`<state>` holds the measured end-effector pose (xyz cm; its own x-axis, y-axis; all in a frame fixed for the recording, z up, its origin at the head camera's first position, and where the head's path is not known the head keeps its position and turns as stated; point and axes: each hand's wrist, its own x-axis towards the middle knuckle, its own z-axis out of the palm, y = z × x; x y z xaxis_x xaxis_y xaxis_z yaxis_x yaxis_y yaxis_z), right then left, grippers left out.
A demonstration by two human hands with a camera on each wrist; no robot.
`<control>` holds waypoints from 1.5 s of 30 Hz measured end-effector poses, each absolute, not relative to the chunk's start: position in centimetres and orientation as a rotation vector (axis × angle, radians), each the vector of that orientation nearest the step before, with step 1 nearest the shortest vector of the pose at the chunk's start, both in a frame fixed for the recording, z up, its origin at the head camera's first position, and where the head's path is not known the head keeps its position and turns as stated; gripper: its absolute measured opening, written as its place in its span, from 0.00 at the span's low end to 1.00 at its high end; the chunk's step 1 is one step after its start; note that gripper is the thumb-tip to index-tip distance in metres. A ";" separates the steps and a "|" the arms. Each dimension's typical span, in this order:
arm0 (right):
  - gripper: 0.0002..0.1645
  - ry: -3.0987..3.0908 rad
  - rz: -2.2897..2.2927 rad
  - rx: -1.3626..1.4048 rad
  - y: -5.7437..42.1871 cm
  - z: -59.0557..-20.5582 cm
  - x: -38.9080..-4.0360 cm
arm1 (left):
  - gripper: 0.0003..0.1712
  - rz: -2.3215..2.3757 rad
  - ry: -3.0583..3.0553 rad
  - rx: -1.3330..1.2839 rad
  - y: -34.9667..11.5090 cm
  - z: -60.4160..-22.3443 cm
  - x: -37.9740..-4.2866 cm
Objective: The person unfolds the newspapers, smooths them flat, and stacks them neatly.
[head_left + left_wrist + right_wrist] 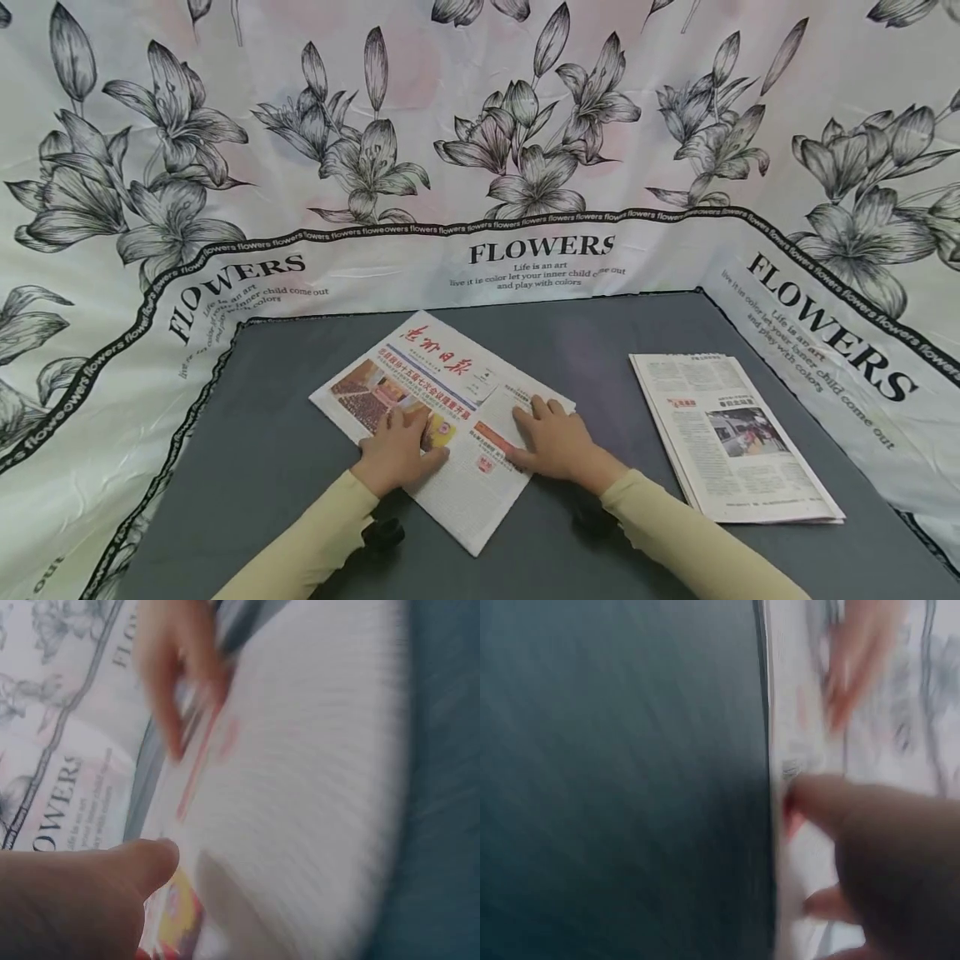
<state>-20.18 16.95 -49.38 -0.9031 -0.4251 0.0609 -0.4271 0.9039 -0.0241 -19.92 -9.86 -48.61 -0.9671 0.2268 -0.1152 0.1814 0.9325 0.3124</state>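
Observation:
A folded newspaper [472,500] with a red masthead lies askew on the grey table, one corner pointing toward me. My left hand [397,450] rests on its printed front, over the colour photos, fingers spread and thumb pointing right. On the paper's right part lies my right hand [558,442], its fingers extended and thumb pointing left. The left wrist view has the newspaper [322,750] blurred beside my left hand [90,892]. In the right wrist view, my right hand [900,855] is at the newspaper's edge. Neither hand visibly grips the paper.
A second stack of folded newspaper [757,475] lies to the right on the grey tabletop [247,467]. Behind and at both sides hangs a white cloth [405,267] printed with lilies and lettering.

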 end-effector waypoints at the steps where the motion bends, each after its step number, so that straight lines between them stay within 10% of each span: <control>1: 0.41 -2.997 0.036 0.673 16.9 -49.4 -19.2 | 0.42 0.454 2.935 0.302 -9.7 -48.5 -20.5; 15: 0.30 -2.905 -0.034 0.678 14.7 -48.4 -12.2 | 0.51 0.460 2.839 0.375 -6.1 -48.3 -25.3; 37: 0.22 -2.893 0.223 0.598 15.8 -49.4 -14.0 | 0.50 0.485 2.913 0.315 -5.8 -49.3 -25.4; 45: 0.24 -2.841 0.555 0.434 20.1 -48.7 -17.6 | 0.39 0.458 2.931 0.874 -2.5 -47.9 -20.4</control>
